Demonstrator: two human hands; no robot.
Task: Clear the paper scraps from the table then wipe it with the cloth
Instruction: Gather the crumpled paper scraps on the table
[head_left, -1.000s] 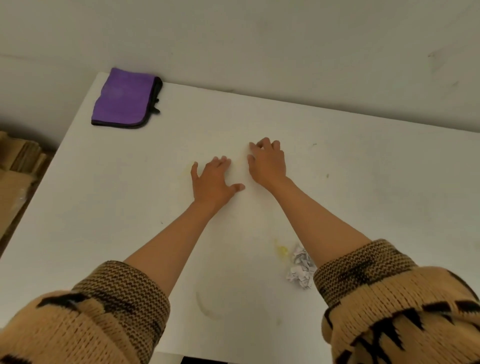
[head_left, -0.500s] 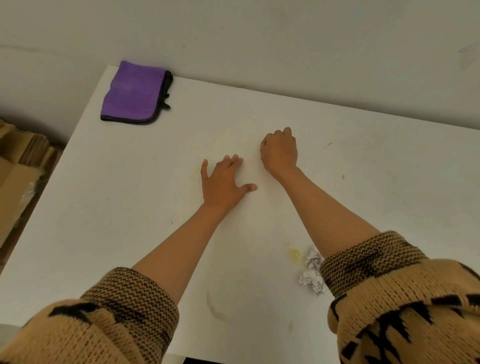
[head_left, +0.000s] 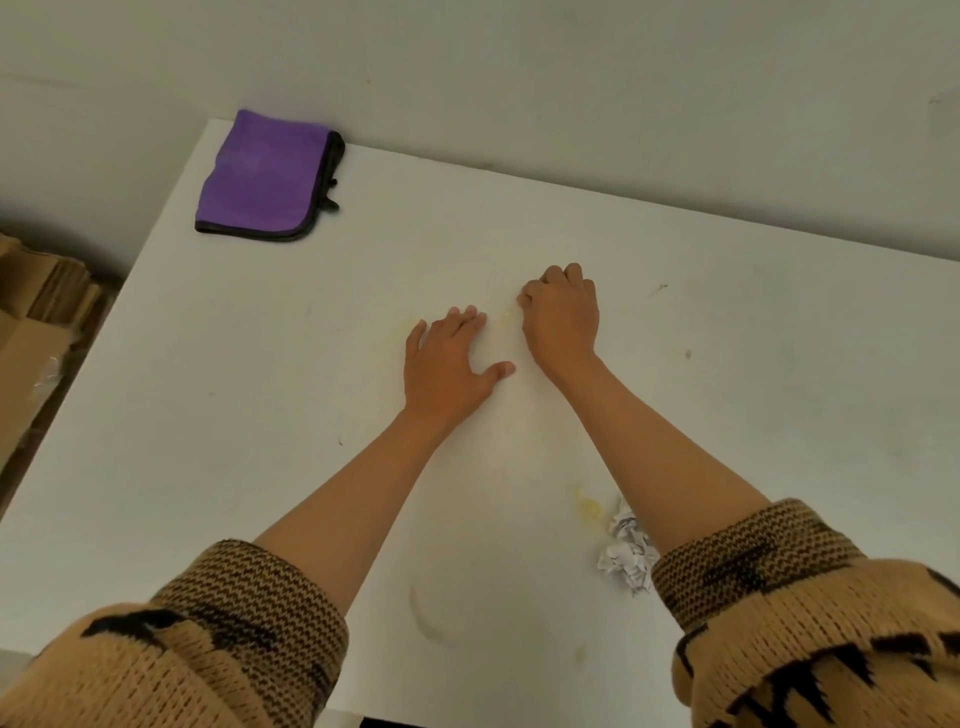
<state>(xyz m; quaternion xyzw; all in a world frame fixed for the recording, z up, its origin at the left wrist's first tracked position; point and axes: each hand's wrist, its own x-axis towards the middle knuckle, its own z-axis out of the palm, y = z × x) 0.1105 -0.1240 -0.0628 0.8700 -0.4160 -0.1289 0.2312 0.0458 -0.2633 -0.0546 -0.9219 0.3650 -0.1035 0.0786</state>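
Observation:
My left hand (head_left: 447, 364) lies flat on the white table (head_left: 234, 364) near its middle, fingers straight and spread. Just to its right, my right hand (head_left: 561, 317) rests on the table with the fingers curled under into a fist; nothing shows inside it. A crumpled white paper scrap (head_left: 626, 553) lies near the front, partly tucked under my right forearm and sleeve. A folded purple cloth (head_left: 265, 176) with a dark border sits at the table's far left corner, well away from both hands.
The table stands against a pale wall at the back. Flattened cardboard (head_left: 31, 322) lies on the floor past the left edge. A yellow smear (head_left: 587, 506) sits beside the scrap, and faint stains mark the table around my hands.
My right hand's fingers have curled from nearly flat into a fist. My left hand has stayed flat in about the same place. The camera view has shifted slightly.

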